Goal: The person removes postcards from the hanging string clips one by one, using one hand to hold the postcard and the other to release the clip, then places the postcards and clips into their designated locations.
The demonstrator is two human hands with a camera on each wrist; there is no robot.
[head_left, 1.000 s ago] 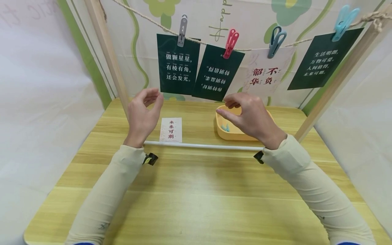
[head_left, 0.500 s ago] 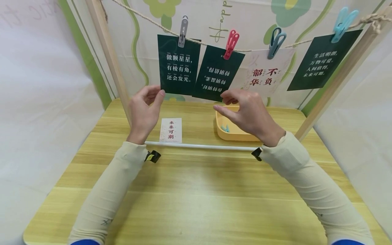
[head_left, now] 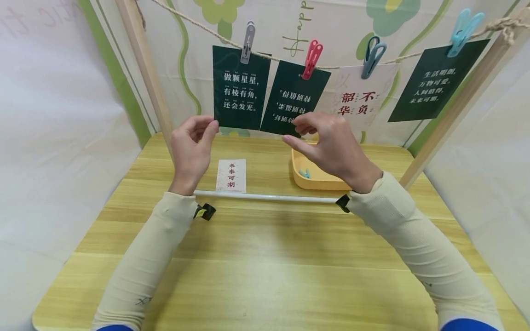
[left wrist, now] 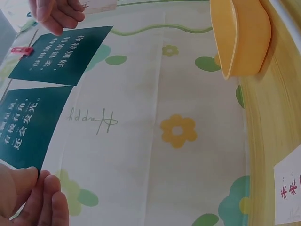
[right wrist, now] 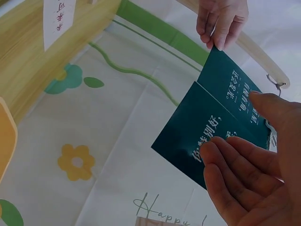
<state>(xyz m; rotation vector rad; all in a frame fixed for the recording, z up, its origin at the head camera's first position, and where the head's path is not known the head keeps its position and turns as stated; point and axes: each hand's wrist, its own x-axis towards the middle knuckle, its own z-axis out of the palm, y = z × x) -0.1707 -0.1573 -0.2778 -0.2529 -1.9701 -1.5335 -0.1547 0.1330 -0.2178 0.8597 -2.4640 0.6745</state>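
The dark-green cards (head_left: 241, 87) are white-lettered, the tray (head_left: 320, 184) yellow, the white backdrop (left wrist: 129, 155) flowered in green and yellow.

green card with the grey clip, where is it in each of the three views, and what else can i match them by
Head: the green card hangs in the upper half, left of centre.
Left wrist: the green card is at the left edge, partly cut off, below centre.
Right wrist: the green card is right of centre, mostly in the upper half.
Shared landmark: the left hand, pinching its corner.
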